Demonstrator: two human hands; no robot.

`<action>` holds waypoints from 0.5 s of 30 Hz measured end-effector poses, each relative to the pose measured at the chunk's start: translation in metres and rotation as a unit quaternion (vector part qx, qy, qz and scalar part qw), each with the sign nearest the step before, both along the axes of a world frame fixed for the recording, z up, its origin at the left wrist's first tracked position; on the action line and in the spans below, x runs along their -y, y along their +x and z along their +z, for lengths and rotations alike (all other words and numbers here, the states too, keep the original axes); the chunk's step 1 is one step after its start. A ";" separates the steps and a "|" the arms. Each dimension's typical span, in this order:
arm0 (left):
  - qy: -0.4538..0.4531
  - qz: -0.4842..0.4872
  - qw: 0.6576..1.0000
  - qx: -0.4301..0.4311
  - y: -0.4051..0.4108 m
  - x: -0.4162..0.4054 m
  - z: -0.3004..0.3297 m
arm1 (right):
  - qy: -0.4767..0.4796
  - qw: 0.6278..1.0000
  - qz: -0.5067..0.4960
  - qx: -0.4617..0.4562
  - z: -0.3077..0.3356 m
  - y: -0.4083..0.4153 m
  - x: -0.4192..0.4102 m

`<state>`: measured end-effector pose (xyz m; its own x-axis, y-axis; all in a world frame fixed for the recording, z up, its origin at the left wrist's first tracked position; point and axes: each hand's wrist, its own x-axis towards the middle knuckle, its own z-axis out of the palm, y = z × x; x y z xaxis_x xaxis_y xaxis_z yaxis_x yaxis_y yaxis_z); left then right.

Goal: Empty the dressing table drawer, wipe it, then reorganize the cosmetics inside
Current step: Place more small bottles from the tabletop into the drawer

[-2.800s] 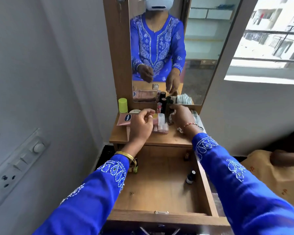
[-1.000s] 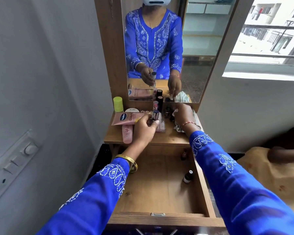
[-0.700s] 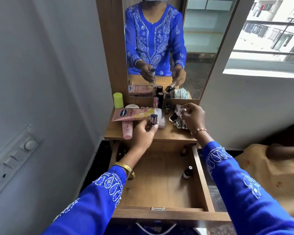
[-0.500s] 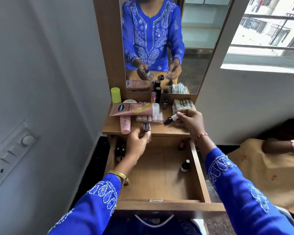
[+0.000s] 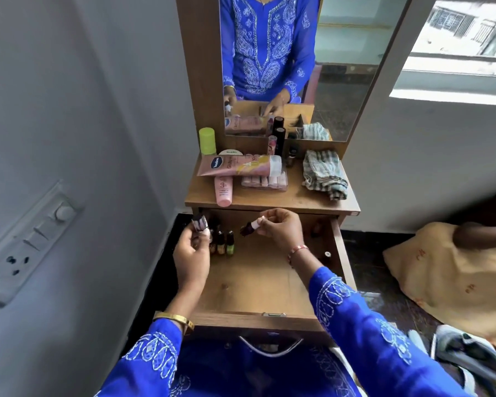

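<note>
The wooden drawer (image 5: 258,285) is pulled out below the dressing table top (image 5: 272,202). My left hand (image 5: 191,253) holds a small dark bottle with a pale label (image 5: 199,222) over the drawer's back left corner. My right hand (image 5: 278,229) pinches a small dark nail polish bottle with a white cap (image 5: 249,228) over the drawer's back middle. Several small bottles (image 5: 224,243) stand in a row at the back left of the drawer. Another small bottle (image 5: 327,255) stands by the right wall.
On the top lie a pink Vaseline tube (image 5: 238,165), a smaller pink tube (image 5: 223,190), a clear box of pink items (image 5: 265,181), a striped cloth (image 5: 322,174), a green-capped container (image 5: 207,140) and dark bottles (image 5: 278,136) by the mirror (image 5: 341,67). A person's arm lies at right (image 5: 481,234).
Both hands came down from the table top to the drawer's back, each carrying a small bottle. The view tilted downward.
</note>
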<state>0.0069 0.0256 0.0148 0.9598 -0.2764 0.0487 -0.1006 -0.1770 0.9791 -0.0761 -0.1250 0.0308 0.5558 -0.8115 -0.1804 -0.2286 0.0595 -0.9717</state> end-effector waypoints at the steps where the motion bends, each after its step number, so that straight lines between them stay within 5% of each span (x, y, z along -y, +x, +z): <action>1: 0.000 0.017 1.000 -0.003 0.002 -0.002 -0.001 | -0.008 1.000 -0.006 -0.011 -0.005 0.006 -0.003; 15: 0.036 0.013 0.999 0.012 0.003 -0.004 -0.004 | -0.167 0.974 0.037 -0.149 -0.021 0.049 -0.027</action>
